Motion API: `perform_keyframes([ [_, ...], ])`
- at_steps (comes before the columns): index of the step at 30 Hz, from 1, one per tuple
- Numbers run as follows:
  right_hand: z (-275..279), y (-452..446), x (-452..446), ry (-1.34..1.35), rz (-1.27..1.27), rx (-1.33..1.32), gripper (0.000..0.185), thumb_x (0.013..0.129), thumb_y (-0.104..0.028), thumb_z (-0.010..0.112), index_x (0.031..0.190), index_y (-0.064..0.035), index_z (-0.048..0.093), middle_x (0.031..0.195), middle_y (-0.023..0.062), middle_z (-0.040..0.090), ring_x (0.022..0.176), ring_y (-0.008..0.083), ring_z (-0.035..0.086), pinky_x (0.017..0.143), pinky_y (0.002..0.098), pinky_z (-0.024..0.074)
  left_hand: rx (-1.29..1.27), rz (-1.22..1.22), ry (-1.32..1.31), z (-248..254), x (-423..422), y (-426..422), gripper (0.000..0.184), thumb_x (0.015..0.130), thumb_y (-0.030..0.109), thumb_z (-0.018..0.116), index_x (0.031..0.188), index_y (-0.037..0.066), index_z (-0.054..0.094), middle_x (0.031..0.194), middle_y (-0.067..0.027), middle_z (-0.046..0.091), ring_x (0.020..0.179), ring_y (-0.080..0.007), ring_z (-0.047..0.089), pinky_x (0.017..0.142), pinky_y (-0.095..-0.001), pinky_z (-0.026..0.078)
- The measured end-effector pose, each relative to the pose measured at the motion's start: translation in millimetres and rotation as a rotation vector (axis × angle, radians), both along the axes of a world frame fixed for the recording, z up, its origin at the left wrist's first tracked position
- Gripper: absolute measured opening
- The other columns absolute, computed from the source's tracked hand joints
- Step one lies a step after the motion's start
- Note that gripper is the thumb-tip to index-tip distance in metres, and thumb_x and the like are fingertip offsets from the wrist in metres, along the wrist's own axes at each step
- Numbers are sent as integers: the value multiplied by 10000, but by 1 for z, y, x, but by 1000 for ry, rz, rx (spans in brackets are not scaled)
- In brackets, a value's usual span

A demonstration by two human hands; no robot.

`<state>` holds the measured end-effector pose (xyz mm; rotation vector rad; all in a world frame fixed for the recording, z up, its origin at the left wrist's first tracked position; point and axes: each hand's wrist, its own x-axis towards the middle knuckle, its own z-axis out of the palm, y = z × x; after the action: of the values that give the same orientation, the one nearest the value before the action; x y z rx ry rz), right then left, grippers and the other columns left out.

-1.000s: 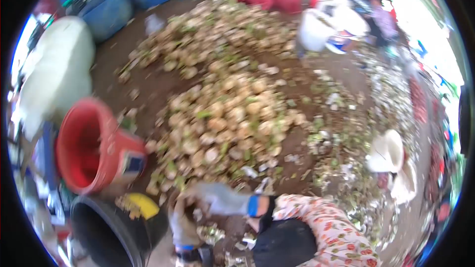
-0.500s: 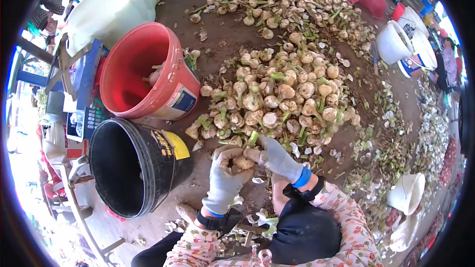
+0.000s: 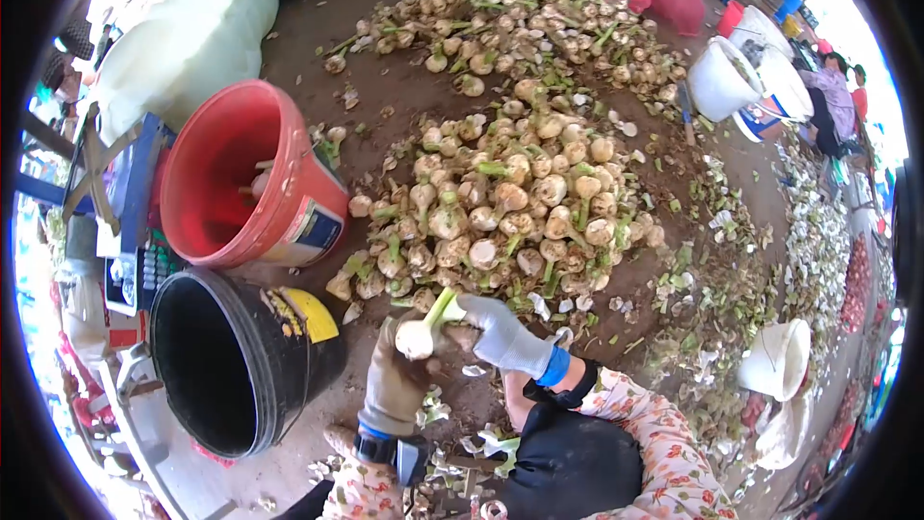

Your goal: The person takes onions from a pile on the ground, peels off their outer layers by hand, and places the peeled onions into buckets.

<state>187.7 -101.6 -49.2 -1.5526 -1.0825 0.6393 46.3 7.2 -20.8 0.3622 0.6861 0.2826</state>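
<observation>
Both hands wear grey gloves with blue cuffs. A white peeled garlic bulb (image 3: 415, 339) with a short green stem is held between them. My right hand (image 3: 496, 332) pinches around the stem from the right. My left hand (image 3: 397, 380) is just below and left of the bulb, its dirty fingers closed around the bulb's far side. Beyond the hands lies a heap of garlic bulbs (image 3: 510, 197) with brown, soiled skins and cut green stems. White and green peelings (image 3: 433, 409) lie on the ground below the hands.
A black bucket (image 3: 207, 366) lies tilted at the left, beside a red bucket (image 3: 226, 173) with some garlic inside. Another garlic heap (image 3: 539, 19) is farther back. White buckets (image 3: 724, 79) and a seated person (image 3: 833, 101) are at the upper right. A white container (image 3: 776, 359) stands right.
The brown-skinned bulb between my hands a half second ago now shows as clean white with its green stem upright. My left hand has shifted left and down. The view has shifted slightly.
</observation>
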Motion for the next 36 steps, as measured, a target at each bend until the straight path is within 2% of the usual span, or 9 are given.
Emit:
perform_keyframes([
  [5, 0, 9, -3, 518, -52, 75, 100, 872, -52, 597, 962, -7, 596, 813, 39, 571, 683, 110, 537, 572, 253, 447, 303, -116, 176, -4, 6, -9, 687, 858, 689, 363, 1149, 95, 549, 854, -76, 635, 709, -161, 601, 578, -256, 466],
  [9, 17, -2, 5, 475, 3, -160, 127, 903, -103, 550, 983, -6, 569, 777, 23, 581, 624, 65, 518, 533, 196, 432, 737, -158, 317, -35, -8, -3, 439, 843, 261, 652, 1170, 15, 492, 1006, -81, 602, 823, -136, 603, 701, -275, 521],
  [13, 32, -1, 11, 763, -21, -254, 199, 907, -225, 537, 913, -28, 567, 718, 17, 594, 606, 61, 535, 507, 184, 409, 491, -123, 151, 7, -6, 8, 419, 883, 266, 597, 1189, 9, 471, 1007, -88, 608, 792, -141, 613, 648, -258, 526],
  [19, 30, -1, 2, 726, 69, -284, 203, 917, -228, 541, 940, -28, 574, 738, 1, 603, 614, 43, 530, 517, 174, 391, 1012, -186, 186, -1, -8, 8, 459, 849, 256, 647, 1193, -8, 495, 1022, -78, 622, 839, -153, 616, 700, -269, 523],
  [23, 25, -1, 3, 920, 35, -212, 187, 907, -205, 555, 961, -28, 580, 732, -15, 595, 624, 27, 521, 529, 169, 380, 218, -235, -165, -18, -27, 19, 452, 854, 386, 613, 1066, -12, 592, 958, -76, 647, 816, -167, 624, 660, -278, 516],
  [26, 16, -7, 7, 992, 45, -189, 221, 873, -148, 590, 1030, 6, 572, 825, -1, 591, 713, 50, 545, 613, 194, 434, 148, -19, -50, -8, -18, 12, 520, 894, 481, 496, 1024, -10, 605, 955, -105, 646, 794, -181, 619, 651, -286, 502],
  [28, 37, -7, 10, 854, 120, -255, 229, 866, -158, 595, 1025, 5, 576, 827, 4, 592, 727, 46, 546, 617, 188, 433, 762, 13, 65, -8, -10, 10, 392, 912, 374, 455, 1003, 16, 584, 927, -108, 645, 789, -187, 611, 686, -312, 501],
  [32, 39, -9, 2, 510, 437, -232, 269, 872, -169, 582, 1081, 1, 574, 776, -13, 562, 683, 48, 511, 580, 215, 428, 247, 148, -132, -31, -20, 23, 200, 903, 204, 568, 1037, 55, 561, 989, -86, 642, 879, -204, 624, 802, -351, 510],
  [36, 75, -5, 14, 1117, 15, 122, 364, 876, -230, 553, 1125, 35, 541, 985, 119, 634, 822, 153, 617, 719, 259, 501, 64, 245, -23, -34, -23, 17, 344, 912, 365, 542, 1103, 79, 563, 1064, -72, 623, 956, -206, 592, 792, -344, 508],
])
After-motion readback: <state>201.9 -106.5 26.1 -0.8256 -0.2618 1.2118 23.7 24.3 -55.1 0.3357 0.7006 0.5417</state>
